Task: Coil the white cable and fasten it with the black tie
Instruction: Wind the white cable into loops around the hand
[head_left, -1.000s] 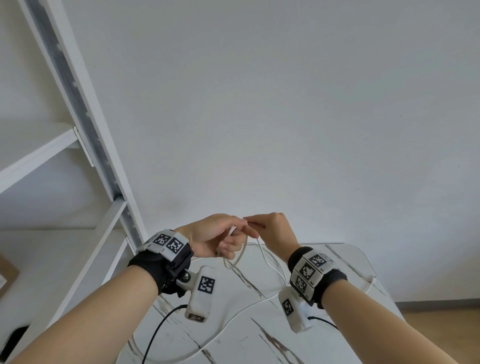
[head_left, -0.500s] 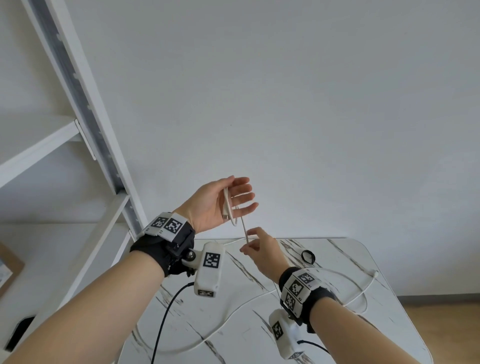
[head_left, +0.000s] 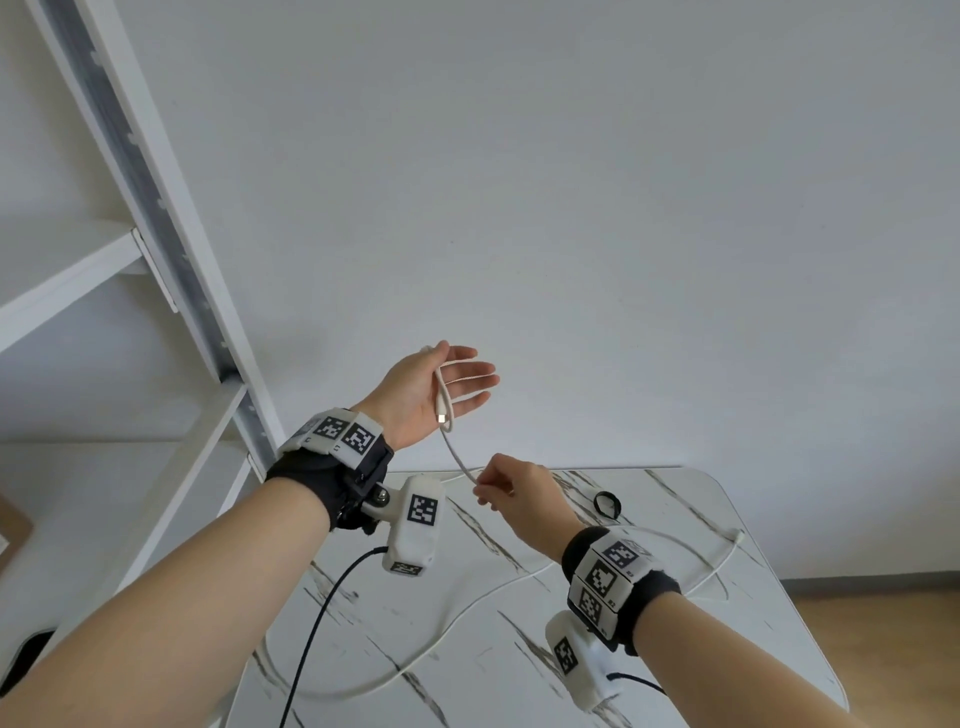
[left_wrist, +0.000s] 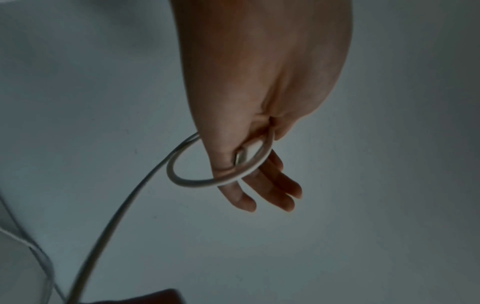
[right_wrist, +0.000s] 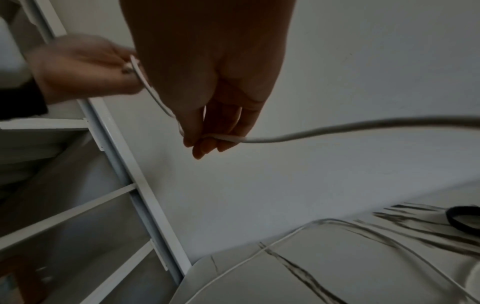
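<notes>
My left hand (head_left: 415, 395) is raised above the table with its fingers straight. A small loop of the white cable (head_left: 457, 452) lies across its palm, plug end (head_left: 442, 417) hanging down. In the left wrist view the thumb of the left hand (left_wrist: 259, 162) pinches the cable loop (left_wrist: 197, 182) against the hand. Lower and to the right, my right hand (head_left: 498, 488) pinches the cable (right_wrist: 285, 138) between thumb and fingertips (right_wrist: 201, 147). The rest of the cable (head_left: 467, 616) trails over the table. The black tie (head_left: 608, 504) lies as a small ring on the table behind my right hand.
The white marble-patterned table (head_left: 701, 675) stands against a plain wall. A white metal shelf frame (head_left: 156, 208) stands close on the left. The cable's far plug (head_left: 737, 535) rests near the table's right edge. Black camera leads hang under both wrists.
The hands were together at the cable. My left hand has risen and spread its fingers with a loop on it, while my right hand has slid down along the cable.
</notes>
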